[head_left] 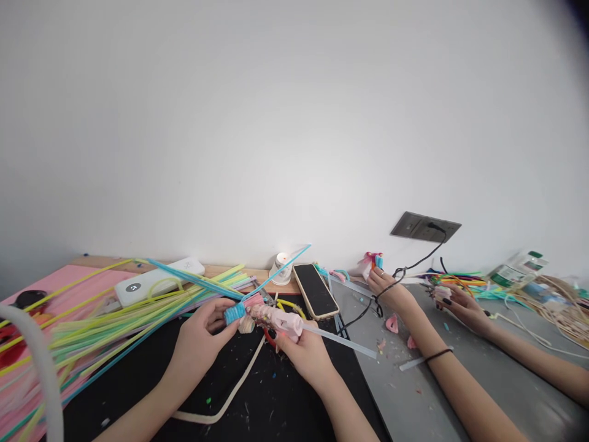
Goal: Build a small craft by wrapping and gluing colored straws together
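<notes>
My left hand (201, 337) pinches a blue and pink pipe cleaner piece (234, 314), its blue part wound into tight rows. One long blue stem (280, 270) sticks up from it to the right. In my right hand (309, 357) is a pink hot glue gun (283, 321), its nozzle turned toward the pipe cleaner piece. A translucent glue stick (343, 341) pokes out of its back end. Whether the nozzle touches the piece I cannot tell. A pale cord (230, 402) curves over the black mat (184, 374) below my hands.
Many pastel pipe cleaners (151, 325) lie at left beside a white power strip (159, 279). A paper cup (281, 268) and a phone (315, 290) stand behind my hands. At right, a co-worker's hands (391, 288) handle small craft pieces near a black cable (368, 307) and a wall socket (426, 226).
</notes>
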A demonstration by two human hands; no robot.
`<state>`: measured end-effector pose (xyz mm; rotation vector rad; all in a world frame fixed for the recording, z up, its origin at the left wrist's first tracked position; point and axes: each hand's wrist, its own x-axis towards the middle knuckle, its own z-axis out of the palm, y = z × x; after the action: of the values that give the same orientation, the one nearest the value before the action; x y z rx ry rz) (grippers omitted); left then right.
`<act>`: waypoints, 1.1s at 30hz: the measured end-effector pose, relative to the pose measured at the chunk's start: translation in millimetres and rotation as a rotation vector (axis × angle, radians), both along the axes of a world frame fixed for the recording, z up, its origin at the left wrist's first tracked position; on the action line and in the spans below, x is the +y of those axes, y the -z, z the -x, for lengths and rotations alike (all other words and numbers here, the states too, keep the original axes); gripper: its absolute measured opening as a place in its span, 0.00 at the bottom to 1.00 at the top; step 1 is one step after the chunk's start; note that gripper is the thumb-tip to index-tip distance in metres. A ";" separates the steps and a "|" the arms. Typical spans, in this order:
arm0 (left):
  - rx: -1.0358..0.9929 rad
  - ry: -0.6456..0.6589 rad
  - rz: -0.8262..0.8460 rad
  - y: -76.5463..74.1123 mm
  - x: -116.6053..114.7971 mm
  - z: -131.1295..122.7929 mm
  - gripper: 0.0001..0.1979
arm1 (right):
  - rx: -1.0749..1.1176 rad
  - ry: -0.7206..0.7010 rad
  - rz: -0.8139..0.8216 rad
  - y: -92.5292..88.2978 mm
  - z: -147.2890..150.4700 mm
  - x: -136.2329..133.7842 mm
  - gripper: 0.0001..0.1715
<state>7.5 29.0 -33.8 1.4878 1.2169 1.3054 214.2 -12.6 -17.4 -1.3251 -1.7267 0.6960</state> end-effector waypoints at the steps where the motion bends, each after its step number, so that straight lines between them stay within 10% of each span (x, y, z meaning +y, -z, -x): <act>1: -0.005 -0.008 0.004 0.1 0.6 0.0 0.15 | 0.007 0.010 0.014 -0.7 0.1 -0.1 0.09; 33: 0.076 0.050 -0.058 9.0 3.6 0.7 0.12 | 0.100 -0.026 0.085 -7.6 -2.6 -1.6 0.19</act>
<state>6.8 32.6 -42.8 1.6119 1.1910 1.2703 216.8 -14.2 -9.8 -1.3052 -1.6520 0.8451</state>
